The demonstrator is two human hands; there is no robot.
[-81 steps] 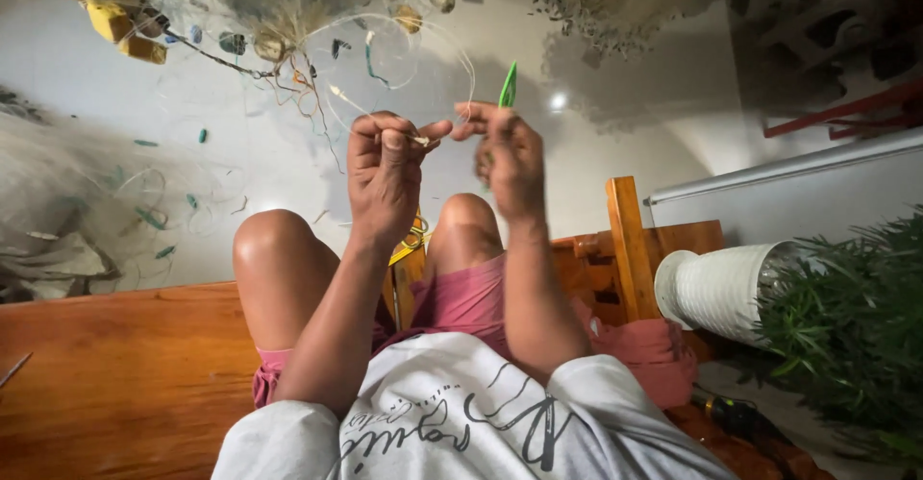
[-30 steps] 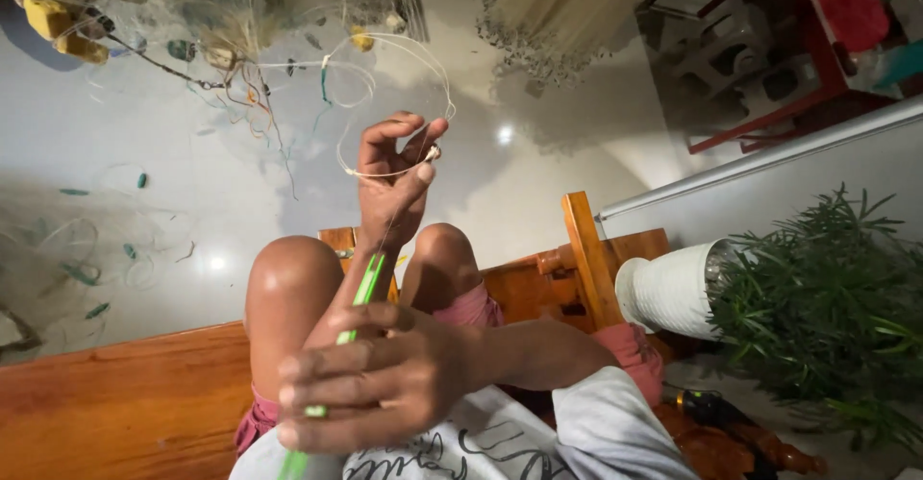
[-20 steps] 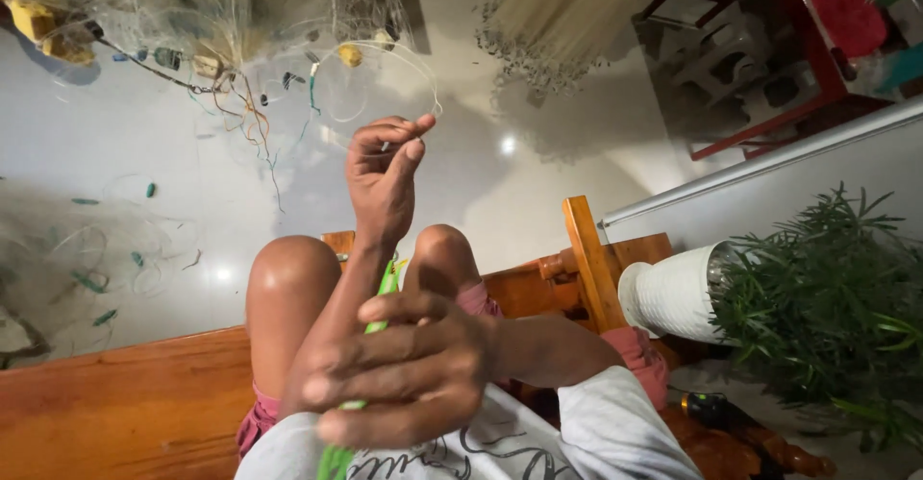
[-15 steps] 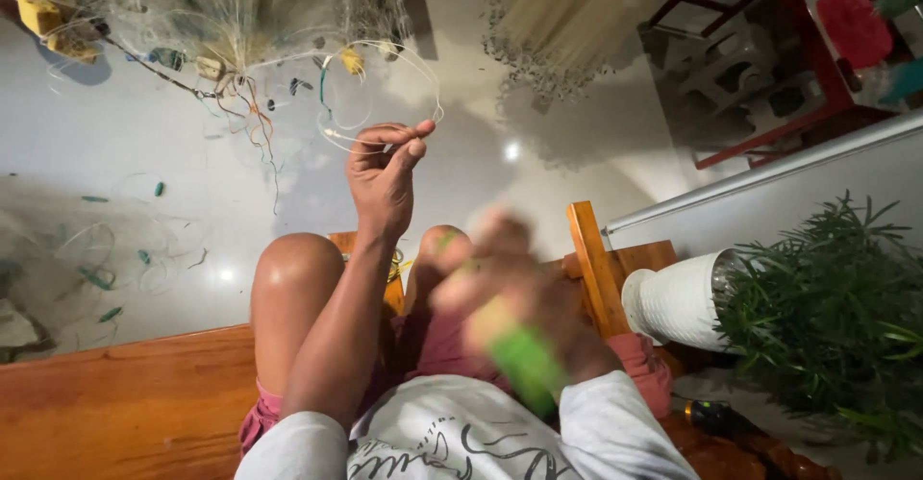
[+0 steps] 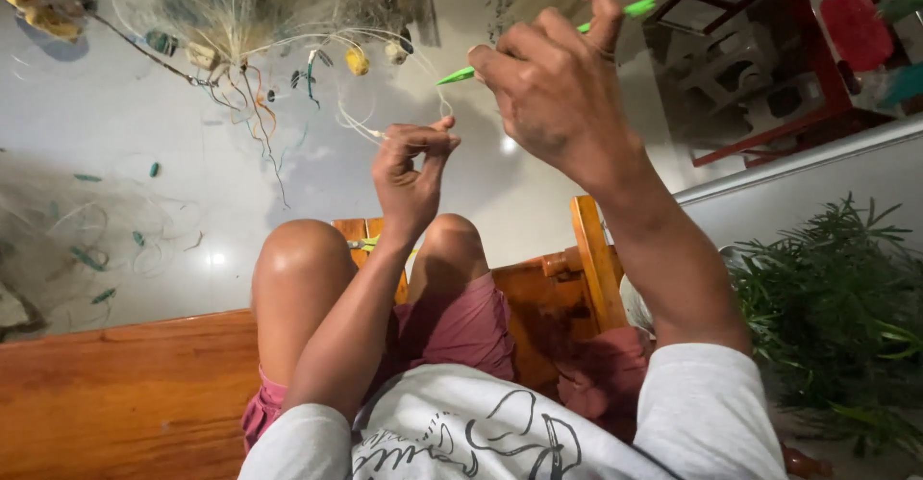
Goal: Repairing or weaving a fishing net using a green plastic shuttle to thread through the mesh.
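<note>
Shiny pale floor [image 5: 173,153], wooden bench [image 5: 115,393]: a person mends a fishing net [image 5: 240,9].
Head view: the left hand [image 5: 411,177] pinches the white net line [image 5: 361,126]; the right hand [image 5: 558,81] grips the green netting needle [image 5: 538,43], lifted high. It looks like knot tying; pulling tight needs care, because loose threads hang near. A green plant [image 5: 836,297] stands right.

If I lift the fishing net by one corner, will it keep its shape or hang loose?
Probably loose: the fishing net bunches in soft folds and its cords dangle. Likely light, being see-through mesh. It may snag, since small floats hang along the edge.
</note>
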